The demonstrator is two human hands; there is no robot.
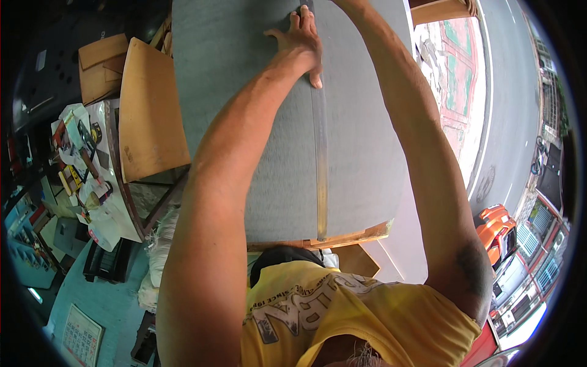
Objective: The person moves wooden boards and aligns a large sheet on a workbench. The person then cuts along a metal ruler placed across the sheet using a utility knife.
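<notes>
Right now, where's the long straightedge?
In the head view, the straightedge lies on the gray board, just right of centre, its upper part under the left hand.

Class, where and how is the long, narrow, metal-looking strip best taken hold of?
Probably pinch the strip across its long edges at the near end, coming from the body side: it lies flat, that end is bare by the edge of the large grey board, and the spread left grip lies farther along.
</notes>
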